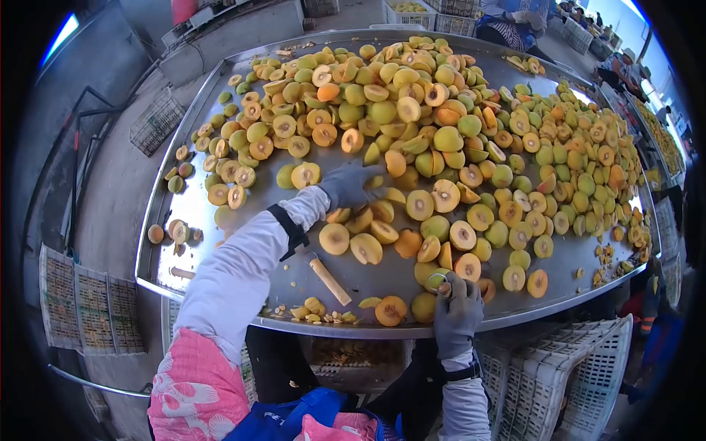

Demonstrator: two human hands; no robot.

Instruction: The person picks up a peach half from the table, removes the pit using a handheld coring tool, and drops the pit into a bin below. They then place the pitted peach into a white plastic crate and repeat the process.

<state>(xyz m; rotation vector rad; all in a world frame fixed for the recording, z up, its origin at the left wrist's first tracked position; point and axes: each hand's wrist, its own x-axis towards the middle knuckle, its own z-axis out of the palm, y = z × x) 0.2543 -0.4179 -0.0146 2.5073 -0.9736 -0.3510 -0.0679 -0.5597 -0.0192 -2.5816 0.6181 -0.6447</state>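
Observation:
My left hand (pixel 354 187), in a grey glove, reaches over the pile with its fingers apart, touching halved yellow-green peaches (pixel 382 211). Low on the table's near edge, my gloved right hand (pixel 457 312) is closed around a small tool with a curved metal rim (pixel 436 281). Most of that tool is hidden by the fingers. The rim lies against a peach beside the hand. Between my arms, a tool with a wooden handle (pixel 329 281) lies on the metal table (pixel 279 283). Near it sits a cut peach half (pixel 390 311), flesh side up.
A large heap of peach halves (pixel 573 165) spreads over the table's far and right parts. Scraps and pits (pixel 312 312) lie along the near edge. White plastic crates (pixel 551 375) stand below right, another crate (pixel 84 301) at left. A co-worker (pixel 515 22) is across the table.

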